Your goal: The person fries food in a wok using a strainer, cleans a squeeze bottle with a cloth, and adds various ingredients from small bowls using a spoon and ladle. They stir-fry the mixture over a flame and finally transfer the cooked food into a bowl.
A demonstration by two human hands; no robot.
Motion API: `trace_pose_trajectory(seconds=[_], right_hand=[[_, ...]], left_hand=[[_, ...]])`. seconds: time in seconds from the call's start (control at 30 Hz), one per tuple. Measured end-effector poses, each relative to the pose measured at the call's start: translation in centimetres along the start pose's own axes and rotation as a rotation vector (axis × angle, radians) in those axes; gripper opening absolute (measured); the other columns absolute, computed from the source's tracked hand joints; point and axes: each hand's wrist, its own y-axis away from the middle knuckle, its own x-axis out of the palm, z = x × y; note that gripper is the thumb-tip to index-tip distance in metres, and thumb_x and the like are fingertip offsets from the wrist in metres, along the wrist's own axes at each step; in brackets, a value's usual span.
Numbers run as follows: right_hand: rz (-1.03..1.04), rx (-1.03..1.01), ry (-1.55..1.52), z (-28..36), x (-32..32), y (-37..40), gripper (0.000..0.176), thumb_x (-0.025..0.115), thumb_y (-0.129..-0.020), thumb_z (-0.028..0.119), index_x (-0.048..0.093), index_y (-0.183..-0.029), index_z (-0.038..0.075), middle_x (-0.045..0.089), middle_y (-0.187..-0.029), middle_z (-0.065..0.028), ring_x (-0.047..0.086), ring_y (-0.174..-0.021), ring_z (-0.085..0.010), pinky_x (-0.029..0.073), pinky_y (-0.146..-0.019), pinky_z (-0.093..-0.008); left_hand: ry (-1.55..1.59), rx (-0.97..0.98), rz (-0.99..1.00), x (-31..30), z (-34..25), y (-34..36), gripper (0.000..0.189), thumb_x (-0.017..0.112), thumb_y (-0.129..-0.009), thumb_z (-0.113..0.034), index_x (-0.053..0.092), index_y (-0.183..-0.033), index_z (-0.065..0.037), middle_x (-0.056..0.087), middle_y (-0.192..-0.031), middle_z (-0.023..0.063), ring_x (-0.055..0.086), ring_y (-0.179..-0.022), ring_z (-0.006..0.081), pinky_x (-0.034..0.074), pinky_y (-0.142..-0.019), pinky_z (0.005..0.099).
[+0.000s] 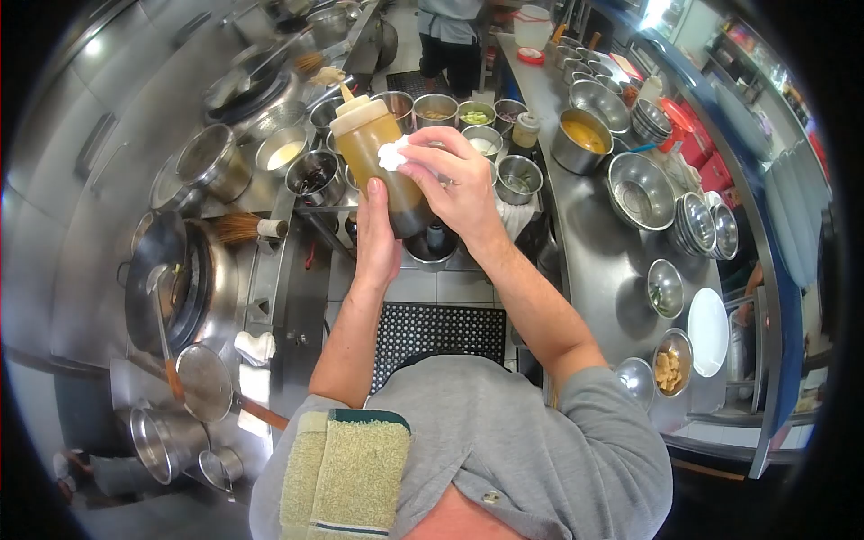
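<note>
My left hand [378,236] is wrapped round a squeeze bottle [367,144] with a pale cap and nozzle. The brownish-yellow sauce inside looks darker toward the base. The bottle is raised in front of me, its top leaning left. Between the fingers of my right hand [457,180] is a crumpled white wad, like tissue [392,156], pressed against or just in front of the bottle's side. Behind the bottle are several metal pots of ingredients, among them one with chopped greens [475,115] and one with dark contents [317,177].
A wok [153,283] with a ladle sits on the stove at left, near a bamboo brush [238,229]. The right counter [598,270] holds metal bowls, a pot of orange liquid [580,148] and a white plate [708,333]. Another person [447,40] stands at the back.
</note>
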Motion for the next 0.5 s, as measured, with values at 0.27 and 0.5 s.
trace_pose_trajectory(seconds=[0.27,0.5], right_hand=[[0.206,-0.226,0.124,-1.6,-1.3,2.5,0.017,0.061,-0.068,-0.006,0.065,-0.083,-0.001,0.062,-0.092,-0.0138,0.061,-0.088,-0.0308,0.051,-0.077,-0.0366],[0.173,-0.276,0.123,-0.1,-0.9,-1.2,0.016,0.063,-0.070,-0.007,0.067,-0.084,0.000,0.063,-0.091,-0.0139,0.063,-0.088,-0.0301,0.051,-0.075,-0.0356]], left_hand=[[-0.020,-0.043,0.022,-1.4,0.2,-0.6,0.051,0.034,-0.102,-0.044,0.041,-0.131,-0.003,0.053,-0.119,0.0072,0.053,-0.108,0.0151,0.042,-0.095,0.0318],[0.093,-0.057,-0.004,-0.9,-0.5,-1.3,0.056,0.032,-0.100,-0.051,0.045,-0.129,-0.005,0.055,-0.123,0.0068,0.055,-0.110,0.0168,0.042,-0.097,0.0342]])
